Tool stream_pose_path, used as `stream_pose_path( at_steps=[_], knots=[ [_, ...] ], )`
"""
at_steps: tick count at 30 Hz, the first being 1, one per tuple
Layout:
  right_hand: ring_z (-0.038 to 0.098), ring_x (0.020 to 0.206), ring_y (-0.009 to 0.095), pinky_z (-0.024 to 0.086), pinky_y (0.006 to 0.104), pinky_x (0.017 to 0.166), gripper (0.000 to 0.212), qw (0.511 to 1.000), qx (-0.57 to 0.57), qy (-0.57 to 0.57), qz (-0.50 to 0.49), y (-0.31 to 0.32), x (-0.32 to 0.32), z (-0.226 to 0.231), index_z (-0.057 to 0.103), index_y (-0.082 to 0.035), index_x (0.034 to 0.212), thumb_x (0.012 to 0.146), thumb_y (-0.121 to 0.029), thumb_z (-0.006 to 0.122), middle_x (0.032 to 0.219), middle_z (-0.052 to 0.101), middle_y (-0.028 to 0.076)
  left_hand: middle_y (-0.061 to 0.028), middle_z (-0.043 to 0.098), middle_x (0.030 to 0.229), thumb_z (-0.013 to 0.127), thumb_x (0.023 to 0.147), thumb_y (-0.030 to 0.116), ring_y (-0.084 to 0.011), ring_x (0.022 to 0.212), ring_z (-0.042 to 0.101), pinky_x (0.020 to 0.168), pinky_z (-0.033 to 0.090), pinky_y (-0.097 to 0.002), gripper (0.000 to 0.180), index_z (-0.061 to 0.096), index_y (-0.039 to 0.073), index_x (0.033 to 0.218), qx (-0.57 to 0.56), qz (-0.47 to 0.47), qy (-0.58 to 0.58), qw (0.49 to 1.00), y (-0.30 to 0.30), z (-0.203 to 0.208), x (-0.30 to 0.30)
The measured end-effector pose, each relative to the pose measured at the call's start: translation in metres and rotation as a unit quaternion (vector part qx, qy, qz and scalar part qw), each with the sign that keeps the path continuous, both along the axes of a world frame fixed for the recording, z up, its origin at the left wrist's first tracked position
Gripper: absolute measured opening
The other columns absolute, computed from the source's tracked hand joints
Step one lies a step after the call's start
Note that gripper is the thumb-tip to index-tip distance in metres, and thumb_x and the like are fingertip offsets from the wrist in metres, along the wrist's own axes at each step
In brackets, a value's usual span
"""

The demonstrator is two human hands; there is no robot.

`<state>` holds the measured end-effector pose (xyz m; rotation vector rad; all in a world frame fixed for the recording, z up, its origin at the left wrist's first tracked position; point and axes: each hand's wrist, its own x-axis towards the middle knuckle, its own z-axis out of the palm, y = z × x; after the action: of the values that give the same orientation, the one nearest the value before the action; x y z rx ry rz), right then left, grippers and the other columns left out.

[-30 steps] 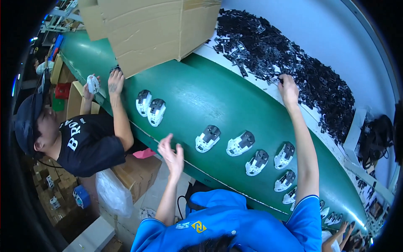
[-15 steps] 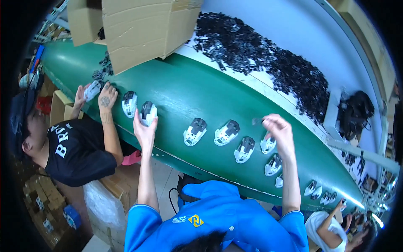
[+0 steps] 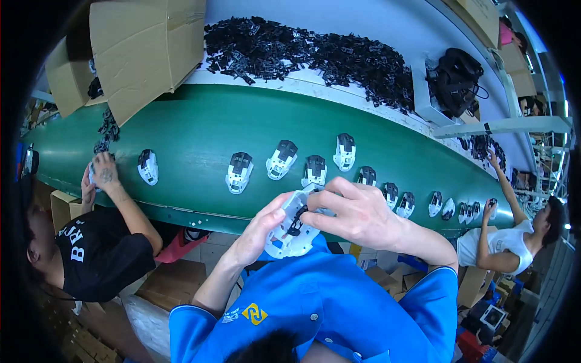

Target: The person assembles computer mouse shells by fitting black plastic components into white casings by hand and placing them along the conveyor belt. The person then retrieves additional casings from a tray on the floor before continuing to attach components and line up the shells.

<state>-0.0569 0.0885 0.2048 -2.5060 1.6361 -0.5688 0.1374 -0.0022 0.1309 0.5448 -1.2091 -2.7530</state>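
Close to my chest, over the belt's near edge, I hold a white computer mouse shell [image 3: 279, 247] with its hollow inside facing up. Along its left side my left hand [image 3: 255, 231] is closed, thumb on the rim. My right hand [image 3: 357, 213] is bent over the shell's far right side, its fingertips pressed together at the inside. A small black plastic part [image 3: 295, 222] sits in the shell beside those fingertips; whether they pinch it is hidden. Just beyond my hands, a white-and-black mouse shell [image 3: 314, 170] lies on the green belt [image 3: 200, 130].
Several more mouse shells [image 3: 240, 172] are spread along the belt. Small black parts [image 3: 363, 63] are heaped on the white ledge behind. A cardboard box [image 3: 136, 51] overhangs the far left. Co-workers sit at left [image 3: 100, 242] and right [image 3: 502, 242].
My left hand has lifted a mouse shell off the belt and turned it inside up. My right hand, which held a small dark piece over the belt, has come to the shell. The view has swung right.
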Motion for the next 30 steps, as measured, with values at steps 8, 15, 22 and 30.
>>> stream_pose_path(
  at_steps=[8, 15, 22, 30],
  knots=[
    [0.049, 0.074, 0.014, 0.046, 0.0236, 0.055, 0.028, 0.991, 0.083, 0.064, -0.077, 0.021, 0.022, 0.028, 0.063, -0.009, 0.092, 0.065, -0.012, 0.062, 0.079, 0.048, 0.0, -0.0076, 0.051, 0.115, 0.043, 0.09, 0.013, -0.0117, 0.1, 0.049, 0.086, 0.04, -0.0266, 0.047, 0.036, -0.001, 0.134, -0.135, -0.004, -0.043, 0.99, 0.011, 0.024, -0.005],
    [0.048, 0.081, 0.014, 0.041, 0.0234, 0.045, 0.015, 0.983, 0.039, 0.171, -0.052, 0.02, 0.031, 0.03, 0.06, -0.005, 0.082, 0.068, -0.012, 0.062, 0.08, 0.044, 0.001, -0.01, 0.047, 0.122, 0.043, 0.091, 0.004, -0.0132, 0.107, 0.047, 0.093, 0.039, -0.0282, 0.054, 0.022, 0.003, 0.14, -0.147, 0.071, -0.04, 0.986, 0.018, 0.022, -0.007],
    [0.054, 0.079, 0.015, 0.048, 0.0238, 0.052, 0.029, 0.99, 0.04, 0.064, -0.117, 0.017, 0.025, 0.027, 0.061, -0.007, 0.096, 0.067, -0.011, 0.062, 0.091, 0.055, 0.002, -0.0113, 0.045, 0.126, 0.041, 0.093, 0.003, -0.0155, 0.113, 0.045, 0.095, 0.039, -0.0294, 0.054, 0.019, 0.003, 0.142, -0.104, 0.064, -0.032, 0.992, 0.018, 0.025, -0.011],
    [0.052, 0.076, 0.014, 0.039, 0.0206, 0.04, 0.013, 0.987, -0.04, 0.092, -0.124, 0.03, 0.029, -0.005, 0.058, -0.002, 0.077, 0.068, -0.01, 0.06, 0.08, 0.049, 0.005, -0.0143, 0.037, 0.136, 0.038, 0.094, 0.0, -0.0211, 0.123, 0.041, 0.103, 0.033, -0.0322, 0.058, 0.012, 0.004, 0.146, -0.127, 0.149, -0.061, 0.979, 0.031, 0.019, -0.012]
  ],
)
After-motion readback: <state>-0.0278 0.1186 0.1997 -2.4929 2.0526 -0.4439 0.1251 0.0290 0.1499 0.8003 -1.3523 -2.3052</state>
